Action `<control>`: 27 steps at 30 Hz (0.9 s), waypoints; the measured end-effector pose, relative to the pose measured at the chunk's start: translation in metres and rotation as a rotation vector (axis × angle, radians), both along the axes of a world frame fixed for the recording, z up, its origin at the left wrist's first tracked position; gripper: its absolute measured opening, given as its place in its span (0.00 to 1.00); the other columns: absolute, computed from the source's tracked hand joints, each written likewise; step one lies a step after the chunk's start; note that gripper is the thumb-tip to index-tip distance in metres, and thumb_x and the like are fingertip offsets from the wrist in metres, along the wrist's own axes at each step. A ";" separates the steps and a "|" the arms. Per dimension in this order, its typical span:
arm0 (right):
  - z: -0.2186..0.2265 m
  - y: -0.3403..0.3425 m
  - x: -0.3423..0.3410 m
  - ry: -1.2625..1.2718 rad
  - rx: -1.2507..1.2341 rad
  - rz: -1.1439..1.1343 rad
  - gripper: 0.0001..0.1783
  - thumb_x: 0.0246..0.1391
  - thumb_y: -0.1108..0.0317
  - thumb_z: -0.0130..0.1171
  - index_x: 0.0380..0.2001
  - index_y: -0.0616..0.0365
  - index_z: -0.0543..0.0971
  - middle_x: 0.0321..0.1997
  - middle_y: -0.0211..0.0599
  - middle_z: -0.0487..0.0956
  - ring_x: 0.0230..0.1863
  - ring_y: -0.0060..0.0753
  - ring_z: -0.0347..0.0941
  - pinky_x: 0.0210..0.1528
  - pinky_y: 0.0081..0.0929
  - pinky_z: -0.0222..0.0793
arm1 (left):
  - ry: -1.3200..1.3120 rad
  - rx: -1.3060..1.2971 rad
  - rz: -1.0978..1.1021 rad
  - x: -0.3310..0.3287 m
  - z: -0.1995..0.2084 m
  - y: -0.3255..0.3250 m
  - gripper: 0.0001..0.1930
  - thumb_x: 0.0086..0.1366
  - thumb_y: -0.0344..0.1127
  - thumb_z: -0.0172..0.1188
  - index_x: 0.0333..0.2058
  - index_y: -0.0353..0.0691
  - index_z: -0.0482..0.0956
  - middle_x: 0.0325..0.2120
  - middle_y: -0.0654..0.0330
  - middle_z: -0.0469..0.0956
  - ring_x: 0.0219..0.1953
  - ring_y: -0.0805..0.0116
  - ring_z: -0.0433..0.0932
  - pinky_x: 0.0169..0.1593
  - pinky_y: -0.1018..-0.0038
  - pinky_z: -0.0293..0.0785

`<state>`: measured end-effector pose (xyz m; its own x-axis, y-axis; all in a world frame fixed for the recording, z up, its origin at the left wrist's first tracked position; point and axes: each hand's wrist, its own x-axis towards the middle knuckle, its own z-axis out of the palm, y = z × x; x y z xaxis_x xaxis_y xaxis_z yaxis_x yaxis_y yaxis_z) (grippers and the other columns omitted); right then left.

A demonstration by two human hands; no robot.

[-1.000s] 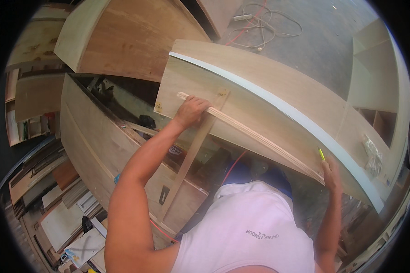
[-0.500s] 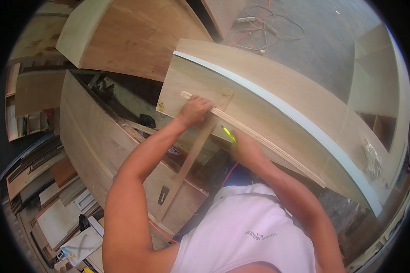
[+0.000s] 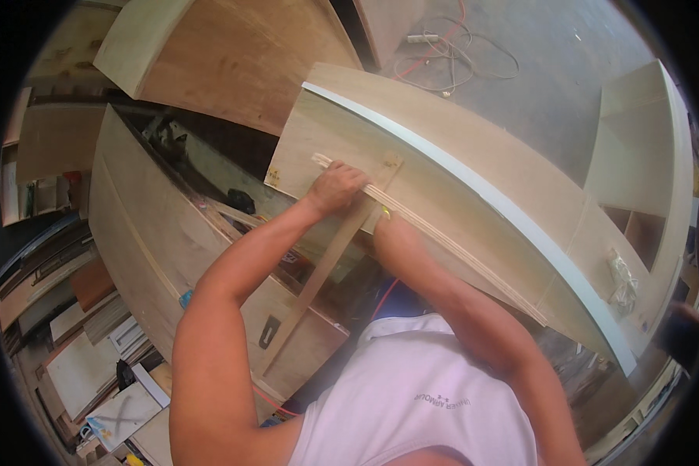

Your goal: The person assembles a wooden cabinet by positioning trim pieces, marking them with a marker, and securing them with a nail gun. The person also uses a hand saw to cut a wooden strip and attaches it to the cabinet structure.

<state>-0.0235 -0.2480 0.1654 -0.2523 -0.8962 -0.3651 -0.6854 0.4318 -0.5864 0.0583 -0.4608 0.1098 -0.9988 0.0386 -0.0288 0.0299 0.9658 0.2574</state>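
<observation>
Pale plywood makes the broad panel, which lies in front of the person, with a white edging running lengthwise over it. Beyond its right end stands an open cabinet, whose lower part is divided by a brown upright board. At the left there is a low open wooden box; dark objects rest inside it, but they are too shadowed for me to name.

Next in size, a long wooden strip lies aslant on the panel, from close to the panel's left edge down toward its near edge. A wooden bar passes below this strip, just beside the left hand, and perhaps gives it some support. Near the panel's right end lies a clear plastic bag; what it contains, I cannot tell.

The left hand is closed over the strip near its left end, fingers curled on top. I judge that this grip prevents sliding, because I see no clamp there. The right hand is at the strip's near side, its fingers folded together, apparently pinching a yellow pen; blur hides the exact hold. Only a little of the pen shows, and so short a grip probably gives steadier control
</observation>
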 end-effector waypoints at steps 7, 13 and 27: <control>0.009 -0.016 0.007 0.039 -0.141 -0.043 0.11 0.57 0.74 0.52 0.40 0.72 0.77 0.39 0.58 0.78 0.35 0.57 0.80 0.36 0.47 0.77 | -0.020 -0.017 -0.002 0.000 0.001 0.000 0.15 0.56 0.26 0.59 0.43 0.44 0.80 0.38 0.61 0.82 0.46 0.63 0.80 0.53 0.67 0.68; 0.016 0.004 -0.008 -0.001 0.080 0.026 0.18 0.60 0.71 0.51 0.49 0.72 0.74 0.41 0.59 0.79 0.38 0.58 0.82 0.37 0.46 0.80 | 0.011 -0.009 -0.020 -0.001 0.000 0.000 0.15 0.55 0.26 0.59 0.42 0.44 0.80 0.38 0.60 0.82 0.45 0.62 0.80 0.52 0.67 0.68; -0.032 0.171 -0.062 0.270 0.049 -0.293 0.18 0.55 0.57 0.65 0.43 0.57 0.78 0.35 0.52 0.82 0.36 0.58 0.80 0.39 0.49 0.75 | 0.103 0.018 0.092 0.007 0.008 0.006 0.27 0.57 0.27 0.62 0.57 0.41 0.73 0.54 0.53 0.74 0.57 0.50 0.71 0.64 0.58 0.63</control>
<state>-0.0858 -0.0766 0.1332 -0.5877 -0.7549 -0.2910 -0.6555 0.6551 -0.3757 0.0654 -0.4549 0.1176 -0.9958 -0.0540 0.0739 -0.0317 0.9609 0.2750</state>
